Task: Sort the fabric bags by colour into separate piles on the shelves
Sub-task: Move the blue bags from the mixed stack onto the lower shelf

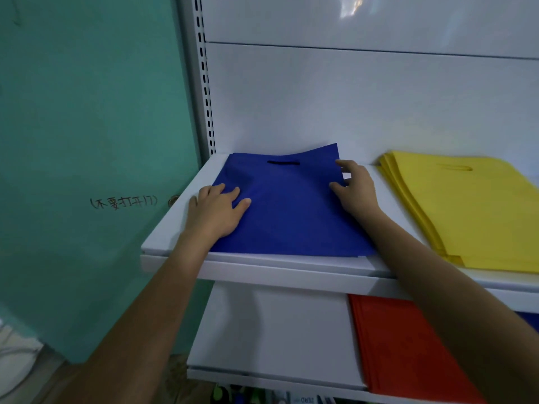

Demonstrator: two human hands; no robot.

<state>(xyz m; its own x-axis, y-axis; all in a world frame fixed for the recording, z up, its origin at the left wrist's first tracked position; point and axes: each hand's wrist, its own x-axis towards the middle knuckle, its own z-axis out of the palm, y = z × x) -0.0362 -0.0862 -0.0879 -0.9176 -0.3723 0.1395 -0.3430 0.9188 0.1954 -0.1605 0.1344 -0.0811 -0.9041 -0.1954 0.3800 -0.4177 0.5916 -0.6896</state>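
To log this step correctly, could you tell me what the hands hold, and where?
The left hand only presses flat on the blue bag. The right hand has fingers on its right edge; a pinch cannot be told.

Blue bag (291, 211) w/ black handle slot, yellow bags (472, 211), red bags (408, 351), white shelves (262, 266), teal door (87, 112).

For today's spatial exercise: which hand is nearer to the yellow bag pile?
Right. The right hand touches the right edge of the blue bag, a gap from the yellow bag pile; the left hand lies flat on its left side, farther away.
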